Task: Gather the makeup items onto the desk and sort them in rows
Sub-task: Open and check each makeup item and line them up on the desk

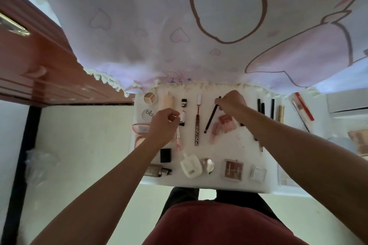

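Makeup items (197,125): lay on the white desk (239,145), centre of frame; sticks in the upper row, compacts along the lower edge.
Black pencil (210,118): slanted, top end pinched in the right hand (232,103), fingers curled tight.
Left hand (162,125): fingers curled, apparently round a thin wand (177,137); grip partly hidden.
Risk one: the pencil's lower tip sat near the loose pink tubes (219,127); swinging it straight could scatter them.
Risk two: the right forearm crossed items at the desk's right; a drag could sweep them off.
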`<move>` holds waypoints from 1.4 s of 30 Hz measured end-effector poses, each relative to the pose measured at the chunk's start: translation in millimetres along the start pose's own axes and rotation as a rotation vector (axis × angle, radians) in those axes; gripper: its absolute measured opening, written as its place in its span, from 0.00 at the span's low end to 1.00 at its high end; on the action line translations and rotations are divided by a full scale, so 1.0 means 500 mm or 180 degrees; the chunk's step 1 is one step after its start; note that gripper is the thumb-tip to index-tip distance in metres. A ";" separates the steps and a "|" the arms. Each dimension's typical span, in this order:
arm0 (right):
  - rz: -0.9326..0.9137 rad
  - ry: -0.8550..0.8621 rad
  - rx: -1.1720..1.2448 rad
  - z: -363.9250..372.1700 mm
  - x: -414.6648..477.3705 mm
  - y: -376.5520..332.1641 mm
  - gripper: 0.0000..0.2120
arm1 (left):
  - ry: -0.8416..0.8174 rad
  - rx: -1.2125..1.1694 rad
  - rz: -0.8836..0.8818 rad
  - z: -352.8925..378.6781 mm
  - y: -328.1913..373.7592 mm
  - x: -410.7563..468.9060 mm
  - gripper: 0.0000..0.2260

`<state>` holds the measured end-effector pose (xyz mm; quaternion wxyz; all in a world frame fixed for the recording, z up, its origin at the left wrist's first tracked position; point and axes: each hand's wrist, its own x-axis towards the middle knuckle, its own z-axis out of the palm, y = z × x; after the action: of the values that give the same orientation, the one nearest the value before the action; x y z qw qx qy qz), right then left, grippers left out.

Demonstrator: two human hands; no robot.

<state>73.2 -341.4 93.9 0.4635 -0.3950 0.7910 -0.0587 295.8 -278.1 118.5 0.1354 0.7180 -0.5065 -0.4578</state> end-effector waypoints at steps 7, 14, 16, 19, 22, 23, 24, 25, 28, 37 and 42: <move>0.0084 -0.0587 0.2059 -0.068 -0.144 -0.014 0.05 | -0.0454 -0.0657 0.0120 -0.016 0.061 -0.059 0.06; -0.0210 -0.0869 0.2372 -0.101 -0.248 0.000 0.04 | -0.0565 -0.1008 0.0405 -0.079 0.098 -0.098 0.05; -0.0592 -0.0936 0.1702 -0.112 -0.273 0.003 0.05 | -0.0545 -0.0974 0.0495 -0.102 0.105 -0.105 0.04; -0.1146 -0.1102 0.0744 -0.118 -0.310 -0.003 0.06 | -0.0675 -0.0929 0.0648 -0.129 0.117 -0.116 0.06; -0.1610 -0.0907 -0.0080 -0.103 -0.342 -0.011 0.10 | -0.0705 -0.0734 0.0809 -0.147 0.127 -0.125 0.08; -0.1787 -0.0739 -0.0404 -0.095 -0.346 -0.011 0.11 | -0.0683 -0.0678 0.0851 -0.151 0.130 -0.125 0.08; -0.1939 -0.0559 -0.0685 -0.087 -0.352 -0.010 0.11 | -0.0672 -0.0659 0.0895 -0.156 0.132 -0.126 0.08; -0.2034 -0.0431 -0.0841 -0.081 -0.356 -0.008 0.11 | -0.0682 -0.0661 0.0929 -0.159 0.135 -0.126 0.08; -0.2247 -0.0242 -0.0785 -0.064 -0.368 -0.005 0.11 | -0.0760 -0.0636 0.1031 -0.169 0.139 -0.129 0.08; -0.2746 0.0055 -0.0844 -0.056 -0.376 -0.020 0.11 | -0.0836 -0.0642 0.1047 -0.192 0.130 -0.135 0.11; -0.2779 0.0147 -0.0883 -0.059 -0.376 -0.022 0.12 | -0.0820 -0.0455 0.1085 -0.190 0.136 -0.138 0.13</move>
<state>104.9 -229.5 244.8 0.3204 -0.7482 0.5610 -0.1509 325.7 -275.5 251.0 0.1956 0.5462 -0.5998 -0.5510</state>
